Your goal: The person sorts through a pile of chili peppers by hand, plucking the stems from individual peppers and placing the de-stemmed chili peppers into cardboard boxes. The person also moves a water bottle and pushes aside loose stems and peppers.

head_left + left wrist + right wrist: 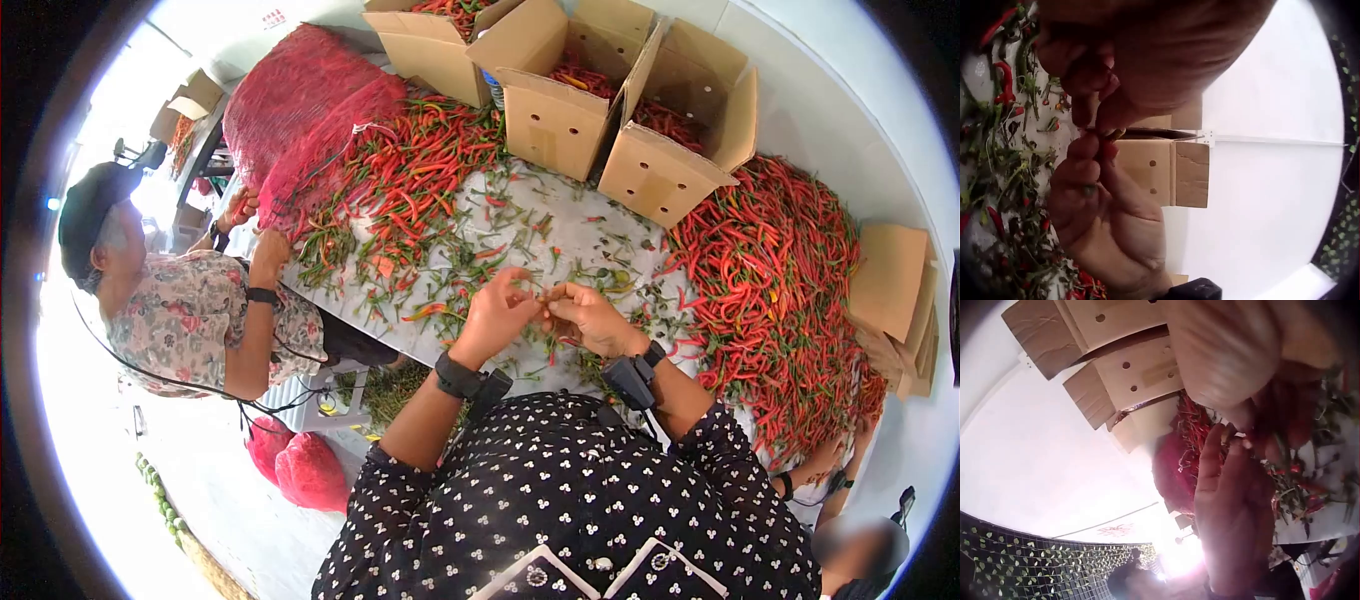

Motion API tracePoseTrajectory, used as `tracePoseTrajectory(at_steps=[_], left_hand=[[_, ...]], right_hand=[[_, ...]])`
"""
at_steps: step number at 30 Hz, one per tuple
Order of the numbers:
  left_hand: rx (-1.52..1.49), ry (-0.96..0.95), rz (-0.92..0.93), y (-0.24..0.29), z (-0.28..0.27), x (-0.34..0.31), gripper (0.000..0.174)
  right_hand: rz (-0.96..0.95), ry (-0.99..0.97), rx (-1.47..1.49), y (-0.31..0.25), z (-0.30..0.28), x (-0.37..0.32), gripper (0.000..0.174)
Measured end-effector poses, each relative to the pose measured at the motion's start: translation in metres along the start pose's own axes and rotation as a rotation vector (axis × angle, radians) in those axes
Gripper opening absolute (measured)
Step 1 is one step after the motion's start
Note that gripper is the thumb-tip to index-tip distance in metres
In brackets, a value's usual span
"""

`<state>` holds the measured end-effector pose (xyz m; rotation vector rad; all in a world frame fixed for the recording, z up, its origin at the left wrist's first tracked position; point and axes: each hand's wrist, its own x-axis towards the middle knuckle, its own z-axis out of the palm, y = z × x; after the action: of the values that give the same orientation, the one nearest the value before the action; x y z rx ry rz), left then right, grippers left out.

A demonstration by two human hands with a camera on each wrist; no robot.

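Observation:
Over the middle of the table my left hand and right hand meet fingertip to fingertip. Between them they pinch a small chili pepper, whose red part shows in the left wrist view; the fingers hide most of it. A green stem shows among the curled fingers of my right hand. Below the hands, loose green stems and stray chilies are strewn on the pale table cover.
A large heap of red chilies lies at the right, another at the back left by a red mesh sack. Cardboard boxes line the back. One person works at the left; another person's arm reaches in at lower right.

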<state>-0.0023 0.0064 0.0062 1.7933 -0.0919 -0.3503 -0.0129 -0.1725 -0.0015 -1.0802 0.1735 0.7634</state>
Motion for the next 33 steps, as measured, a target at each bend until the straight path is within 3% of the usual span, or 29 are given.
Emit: tracePoseTrajectory(at_steps=[5,10,13,15,17,18,20,25,26,29,30,31,33], left_hand=[[-0.015,0.023,-0.007,-0.002,0.003,-0.001,0.020],[0.016,-0.161,-0.170,0.003,0.005,-0.004,0.023],[-0.058,-0.150,-0.003,-0.011,0.015,0.001,0.024],[-0.057,-0.175,-0.064,-0.010,0.013,0.000,0.023],[-0.061,-0.205,-0.122,0.002,0.014,-0.002,0.023],[0.008,-0.120,-0.029,0.008,0.015,-0.004,0.022],[0.070,-0.031,0.071,0.013,0.017,-0.002,0.021],[-0.003,0.075,-0.014,-0.006,-0.014,0.006,0.020],[-0.032,0.107,-0.088,-0.013,-0.029,0.006,0.020],[0.099,0.272,0.023,-0.035,-0.078,-0.003,0.016],[0.376,0.325,0.106,-0.040,-0.092,-0.008,0.014],[0.654,0.373,0.190,-0.045,-0.100,-0.012,0.014],[0.786,0.339,0.184,-0.049,-0.101,-0.022,0.015]], right_hand=[[-0.298,0.120,0.047,0.007,-0.002,0.011,0.015],[-0.465,0.163,-0.132,0.007,0.006,0.014,0.014],[-0.537,0.206,-0.249,0.007,0.017,0.011,0.014],[-0.572,0.226,-0.303,0.005,0.019,0.009,0.014],[-0.529,0.222,-0.220,0.004,0.017,0.008,0.015],[-0.530,0.229,-0.227,0.005,0.016,0.010,0.015],[-0.378,0.243,0.329,0.010,0.013,0.020,0.015],[-0.358,0.220,0.461,-0.002,0.004,0.028,0.013],[-0.384,0.268,0.365,-0.002,-0.011,0.032,0.013],[-0.363,0.335,-0.145,-0.013,-0.036,0.031,0.020],[-0.333,0.348,-0.347,-0.014,-0.038,0.031,0.021],[-0.328,0.341,-0.345,-0.012,-0.037,0.034,0.021],[-0.346,0.311,-0.805,-0.013,-0.031,0.039,0.018]])
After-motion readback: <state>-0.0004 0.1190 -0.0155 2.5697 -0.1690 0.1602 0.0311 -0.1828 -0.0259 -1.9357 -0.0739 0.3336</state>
